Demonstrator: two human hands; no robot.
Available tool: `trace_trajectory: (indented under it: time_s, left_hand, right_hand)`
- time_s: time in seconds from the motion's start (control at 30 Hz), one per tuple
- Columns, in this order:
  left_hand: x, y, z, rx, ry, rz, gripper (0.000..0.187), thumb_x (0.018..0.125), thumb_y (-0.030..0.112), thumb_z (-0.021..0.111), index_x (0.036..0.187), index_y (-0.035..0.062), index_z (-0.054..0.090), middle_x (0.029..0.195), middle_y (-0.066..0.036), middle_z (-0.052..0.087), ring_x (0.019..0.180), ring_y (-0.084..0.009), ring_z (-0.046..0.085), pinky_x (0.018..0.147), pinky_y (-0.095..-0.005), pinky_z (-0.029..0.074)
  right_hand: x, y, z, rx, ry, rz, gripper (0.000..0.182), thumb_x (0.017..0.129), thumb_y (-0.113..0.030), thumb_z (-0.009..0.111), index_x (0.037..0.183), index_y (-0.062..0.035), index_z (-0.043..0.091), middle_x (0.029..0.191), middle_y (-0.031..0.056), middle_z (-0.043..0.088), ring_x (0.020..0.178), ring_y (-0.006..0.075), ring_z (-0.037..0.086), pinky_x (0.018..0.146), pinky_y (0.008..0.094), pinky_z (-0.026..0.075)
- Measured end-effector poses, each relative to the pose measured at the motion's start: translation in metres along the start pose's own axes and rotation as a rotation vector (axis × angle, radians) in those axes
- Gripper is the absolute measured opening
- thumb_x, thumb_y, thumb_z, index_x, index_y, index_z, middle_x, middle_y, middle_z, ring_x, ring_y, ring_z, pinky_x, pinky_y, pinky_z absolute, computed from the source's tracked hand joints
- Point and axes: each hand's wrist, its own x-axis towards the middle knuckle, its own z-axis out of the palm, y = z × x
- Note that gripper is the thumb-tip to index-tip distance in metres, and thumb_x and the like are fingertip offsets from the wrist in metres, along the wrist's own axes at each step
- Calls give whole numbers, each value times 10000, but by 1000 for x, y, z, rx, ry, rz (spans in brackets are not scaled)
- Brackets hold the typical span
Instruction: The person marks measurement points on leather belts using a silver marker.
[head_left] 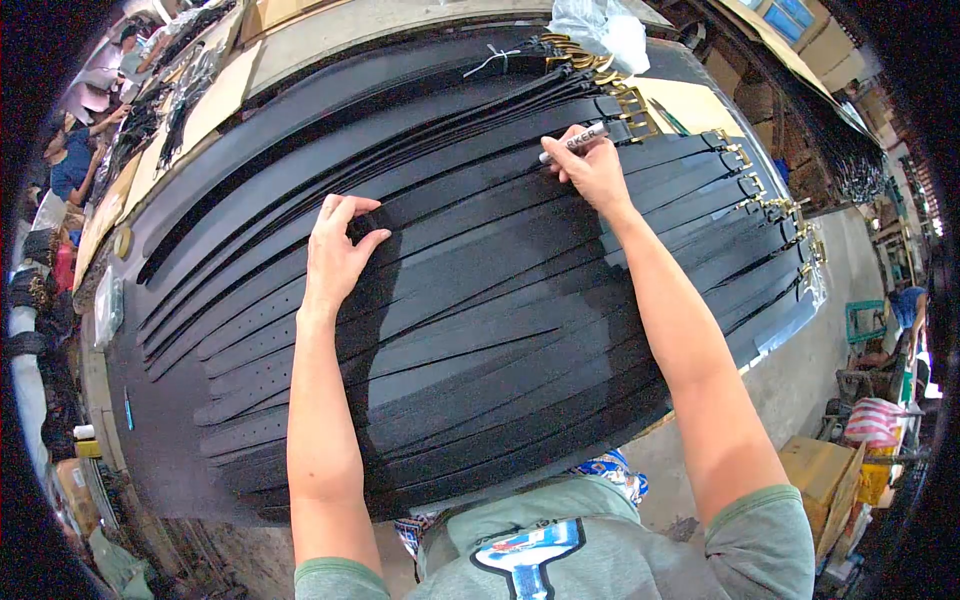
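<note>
Many black belts (480, 270) lie side by side across the table, with gold-coloured buckles at the right end and holed tips toward the left. My right hand (590, 175) grips a marker (575, 143), whose lettering partly shows, just above one of the upper belts. The marker's end points left, close to the belt edge. Over the left-middle of the same belts, my left hand (340, 245) has its thumb and forefinger apart in a curve, touching or nearly touching the leather. Dark shadow fills the gap between those fingers.
A tied bundle of belts with gold buckles (570, 50) lies at the far edge beside clear plastic (605, 35). A tape roll (123, 242) and a blue pen (128, 410) sit at the left. Cardboard boxes (815, 480) stand lower right. Other people (72, 165) are at the upper left.
</note>
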Motion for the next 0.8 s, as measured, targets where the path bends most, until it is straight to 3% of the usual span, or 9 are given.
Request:
trace_trajectory:
  time_s: [0.2, 0.43, 0.63, 0.8]
  left_hand:
    - [1, 8, -2, -24, -36, -107, 335, 720, 68, 771, 1026, 60, 637, 1013, -80, 590, 997, -244, 611, 718, -334, 507]
    - [0, 4, -1, -24, -15, -69, 342, 708, 59, 773, 1022, 51, 637, 1008, -83, 597, 990, -258, 620, 748, -345, 513]
    - [0, 3, 0, -10, -13, -54, 339, 707, 50, 771, 1019, 50, 638, 1008, -83, 598, 987, -253, 621, 769, -343, 516]
    - [0, 7, -1, -16, -17, -76, 334, 710, 55, 770, 1017, 55, 638, 1004, -77, 597, 972, -241, 620, 733, -333, 510]
  right_hand:
    - [1, 5, 0, 12, -22, -23, 273, 852, -238, 720, 701, -42, 605, 641, 26, 629, 541, 70, 545, 503, 244, 440]
    - [-3, 1, 6, -158, 14, -102, 277, 859, -249, 711, 708, -39, 613, 647, 23, 633, 533, 74, 539, 503, 254, 441]
    - [0, 3, 1, 30, 14, -41, 291, 866, -258, 702, 697, -37, 614, 627, 25, 626, 527, 71, 535, 500, 254, 442]
    - [-1, 5, 3, -27, -2, -41, 273, 850, -242, 716, 707, -35, 609, 622, 19, 613, 520, 74, 526, 507, 257, 433]
